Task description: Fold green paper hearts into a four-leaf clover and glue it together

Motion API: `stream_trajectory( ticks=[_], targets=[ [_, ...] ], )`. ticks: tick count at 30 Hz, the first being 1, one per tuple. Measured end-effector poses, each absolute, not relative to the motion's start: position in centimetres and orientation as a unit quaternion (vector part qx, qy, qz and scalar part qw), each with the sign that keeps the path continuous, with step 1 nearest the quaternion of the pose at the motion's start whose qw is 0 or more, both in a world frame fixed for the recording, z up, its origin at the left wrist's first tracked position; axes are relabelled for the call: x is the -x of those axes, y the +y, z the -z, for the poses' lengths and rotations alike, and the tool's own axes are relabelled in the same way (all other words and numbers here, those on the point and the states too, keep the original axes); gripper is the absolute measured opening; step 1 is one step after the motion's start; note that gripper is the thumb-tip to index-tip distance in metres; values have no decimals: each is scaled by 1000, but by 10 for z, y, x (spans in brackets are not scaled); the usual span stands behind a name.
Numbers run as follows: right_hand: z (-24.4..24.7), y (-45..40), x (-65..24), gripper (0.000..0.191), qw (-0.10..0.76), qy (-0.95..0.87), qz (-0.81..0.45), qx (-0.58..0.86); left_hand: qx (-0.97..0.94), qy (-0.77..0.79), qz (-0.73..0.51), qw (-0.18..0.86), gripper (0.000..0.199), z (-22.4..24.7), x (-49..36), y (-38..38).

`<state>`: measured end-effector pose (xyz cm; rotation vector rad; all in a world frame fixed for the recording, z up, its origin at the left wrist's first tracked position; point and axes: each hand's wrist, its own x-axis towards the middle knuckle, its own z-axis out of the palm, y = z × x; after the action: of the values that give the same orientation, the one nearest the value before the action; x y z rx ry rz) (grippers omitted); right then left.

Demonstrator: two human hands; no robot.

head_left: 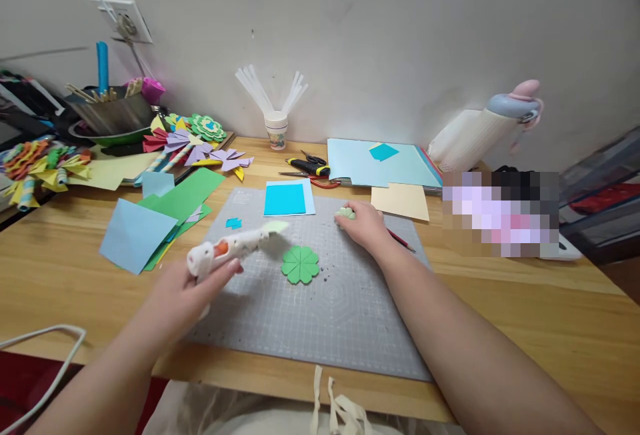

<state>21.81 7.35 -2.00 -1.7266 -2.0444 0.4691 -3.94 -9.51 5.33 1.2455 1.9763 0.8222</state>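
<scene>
My left hand is wrapped round a white hot glue gun that shows a bit of orange on its side. Its front end points right, and a pale green scrap appears at the tip; whether it touches the gun I cannot tell. Between the fingers of my right hand is a small pale green paper flower, partly covered by them, at the back right of the grey cutting mat. A larger green paper flower lies flat on the mat between both hands.
Blue paper squares and small blue scraps lie on the mat. Behind it are scissors, a cup of white sticks and stacked paper. Green and blue sheets spread left. A pencil lies beside my right wrist.
</scene>
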Motion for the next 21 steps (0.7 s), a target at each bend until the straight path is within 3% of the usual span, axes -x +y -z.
stream_trajectory(
  ticks=[3,7,11,15,18,21],
  targets=[
    [21,73,-215,16,226,-742,-181,605,-487,743,-291,355,43,-42,30,-107],
    [22,73,-214,12,255,-733,-213,593,-480,739,-315,351,41,-38,26,-109],
    [15,70,-213,20,300,-711,-285,568,-430,766,-325,351,48,-39,23,-109],
    [1,53,-203,32,319,-697,-424,482,-375,787,-342,351,56,-37,25,-107],
    [-6,38,-192,28,294,-567,-700,320,-356,792,-344,358,59,-32,30,-104],
    [-6,28,-184,28,270,-505,-773,272,-359,779,-361,366,59,-29,32,-102]
  ],
)
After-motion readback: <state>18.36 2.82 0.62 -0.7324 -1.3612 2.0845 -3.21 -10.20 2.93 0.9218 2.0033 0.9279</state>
